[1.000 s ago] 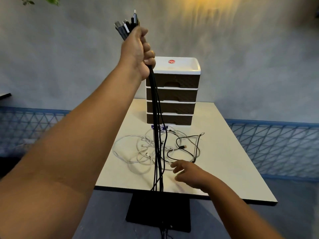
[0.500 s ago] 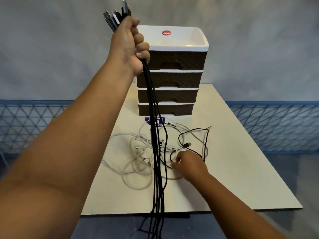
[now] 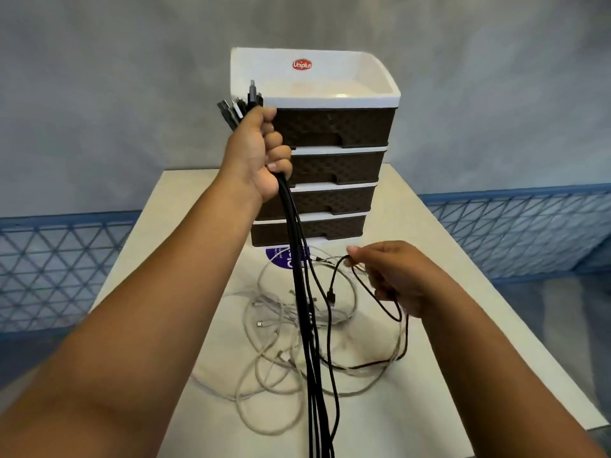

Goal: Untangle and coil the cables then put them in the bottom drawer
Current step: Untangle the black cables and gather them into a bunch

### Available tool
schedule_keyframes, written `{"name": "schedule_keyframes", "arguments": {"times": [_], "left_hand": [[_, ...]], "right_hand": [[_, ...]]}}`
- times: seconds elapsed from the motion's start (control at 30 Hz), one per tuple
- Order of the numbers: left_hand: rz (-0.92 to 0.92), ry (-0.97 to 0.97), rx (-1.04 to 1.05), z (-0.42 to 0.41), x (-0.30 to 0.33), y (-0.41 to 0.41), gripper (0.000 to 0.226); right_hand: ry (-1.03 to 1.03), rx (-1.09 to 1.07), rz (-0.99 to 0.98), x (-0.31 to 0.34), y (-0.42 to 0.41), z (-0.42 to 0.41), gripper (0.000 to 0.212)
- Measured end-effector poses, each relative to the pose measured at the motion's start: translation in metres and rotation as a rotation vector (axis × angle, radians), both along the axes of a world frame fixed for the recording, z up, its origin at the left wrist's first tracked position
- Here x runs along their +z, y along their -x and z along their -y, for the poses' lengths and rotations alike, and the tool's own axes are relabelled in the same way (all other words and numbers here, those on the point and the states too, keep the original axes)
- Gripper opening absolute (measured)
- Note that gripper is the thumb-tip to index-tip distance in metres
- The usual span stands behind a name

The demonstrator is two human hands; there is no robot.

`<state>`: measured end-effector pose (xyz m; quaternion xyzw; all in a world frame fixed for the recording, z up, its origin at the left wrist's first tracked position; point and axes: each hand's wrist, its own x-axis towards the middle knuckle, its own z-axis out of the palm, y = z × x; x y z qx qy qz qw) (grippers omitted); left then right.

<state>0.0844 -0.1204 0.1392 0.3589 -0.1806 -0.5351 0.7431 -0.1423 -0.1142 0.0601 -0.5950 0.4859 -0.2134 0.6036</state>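
Observation:
My left hand (image 3: 256,153) is raised in front of the drawer unit and grips a bundle of several black cables (image 3: 305,309) near their plug ends, which stick out above the fist. The bundle hangs straight down past the table's front edge. My right hand (image 3: 391,276) holds a loop of one black cable (image 3: 380,299) lifted just above the table. A tangle of white cables (image 3: 274,342) lies on the table under both hands. The brown drawer unit (image 3: 334,160) has several drawers, all closed; its bottom drawer (image 3: 334,228) is at table level.
The white table (image 3: 429,375) carries a purple round sticker (image 3: 281,257) in front of the drawer unit. The unit's white top tray (image 3: 330,81) bears a red logo. A grey wall and a blue lattice fence (image 3: 512,226) stand behind.
My left hand has lowered with the black bundle. My right hand has picked a black cable loop off the table and lifted it. The camera has moved closer to the table.

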Motion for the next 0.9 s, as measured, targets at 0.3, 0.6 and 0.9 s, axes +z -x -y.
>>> {"name": "schedule_keyframes", "arguments": {"times": [0.3,0.6,0.9], "left_hand": [[0.020,-0.043,-0.191,0.002,-0.008,0.002,0.050],[0.162,-0.098,-0.318,-0.019,-0.015,0.034,0.048],[0.096,-0.052,-0.278,-0.019,-0.029,0.025,0.030]], "right_hand": [[0.076,-0.012,0.649,0.045,-0.018,0.012,0.023],[0.463,0.103,0.501,0.052,-0.057,-0.016,0.018],[0.756,0.190,0.027,0.039,-0.048,-0.023,0.015]]}}
